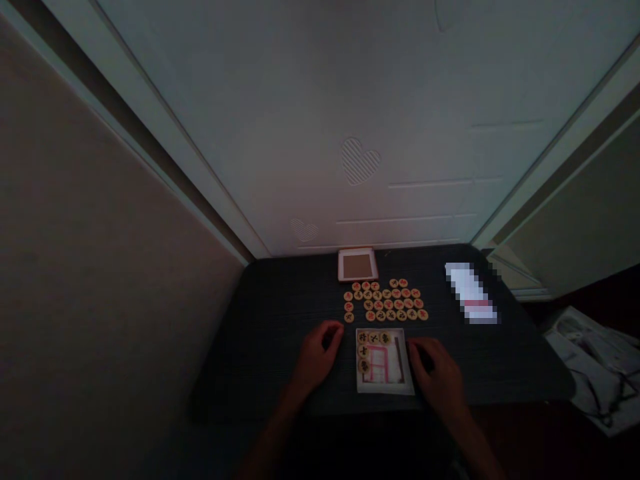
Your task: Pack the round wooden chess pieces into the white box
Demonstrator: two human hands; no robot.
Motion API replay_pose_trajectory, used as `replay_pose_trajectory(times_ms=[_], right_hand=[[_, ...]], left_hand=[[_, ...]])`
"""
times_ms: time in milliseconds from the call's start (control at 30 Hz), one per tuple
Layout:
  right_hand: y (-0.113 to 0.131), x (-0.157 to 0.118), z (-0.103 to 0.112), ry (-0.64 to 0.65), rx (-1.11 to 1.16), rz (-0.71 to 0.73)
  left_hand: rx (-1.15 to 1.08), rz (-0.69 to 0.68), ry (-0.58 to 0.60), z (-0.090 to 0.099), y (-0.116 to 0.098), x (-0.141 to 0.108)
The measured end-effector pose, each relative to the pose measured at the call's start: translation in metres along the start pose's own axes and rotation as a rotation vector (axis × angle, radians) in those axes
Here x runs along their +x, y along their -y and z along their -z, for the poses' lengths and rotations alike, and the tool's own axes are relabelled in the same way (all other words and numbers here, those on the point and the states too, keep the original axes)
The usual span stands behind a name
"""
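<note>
A shallow square box [384, 388] lies near the front of the dark table. Inside, several round xiangqi pieces [374, 338] line its top and left sides, over a pink and dark printed pattern. To its left my left hand [319, 352] rests on the table, fingers curled in and nothing visible in them. My right hand [440, 373] is curled the same way, its fingertips close by the box's right edge; whether they touch it I cannot tell. Behind the box, several more xiangqi pieces [388, 305] lie face up in loose rows, with red and dark characters.
A small open box part [357, 266] with a brown inside stands at the table's back edge, against a pale panel [400, 147] with raised hearts. A white, pixelated object [470, 293] lies at the right. White bags and a dark cord [595, 373] are beyond the table's right side.
</note>
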State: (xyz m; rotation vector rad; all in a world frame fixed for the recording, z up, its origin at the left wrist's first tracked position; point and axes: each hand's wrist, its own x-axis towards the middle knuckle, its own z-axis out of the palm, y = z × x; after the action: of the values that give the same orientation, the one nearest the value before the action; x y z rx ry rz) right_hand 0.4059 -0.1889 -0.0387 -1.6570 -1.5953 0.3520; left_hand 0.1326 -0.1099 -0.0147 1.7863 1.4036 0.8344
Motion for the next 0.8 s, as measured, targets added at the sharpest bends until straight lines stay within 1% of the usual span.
replay_pose_trajectory(times_ms=[133,333,533,667,800], right_hand=[[-0.002,0.001,-0.001,-0.012,0.001,-0.007],[-0.006,0.0,-0.003,-0.008,0.034,-0.032],[-0.01,0.0,-0.004,0.004,0.026,-0.039],[-0.01,0.0,-0.003,0.019,0.032,-0.06],[-0.01,0.0,-0.003,0.018,0.047,-0.072]], left_hand=[[0.106,-0.101,-0.019,0.0,0.003,0.009],[0.169,-0.206,-0.021,-0.007,0.006,0.01],[0.189,-0.206,-0.015,-0.008,0.01,0.01],[0.176,-0.194,0.001,-0.005,0.007,0.012],[0.189,-0.22,-0.004,-0.003,0.003,0.021]])
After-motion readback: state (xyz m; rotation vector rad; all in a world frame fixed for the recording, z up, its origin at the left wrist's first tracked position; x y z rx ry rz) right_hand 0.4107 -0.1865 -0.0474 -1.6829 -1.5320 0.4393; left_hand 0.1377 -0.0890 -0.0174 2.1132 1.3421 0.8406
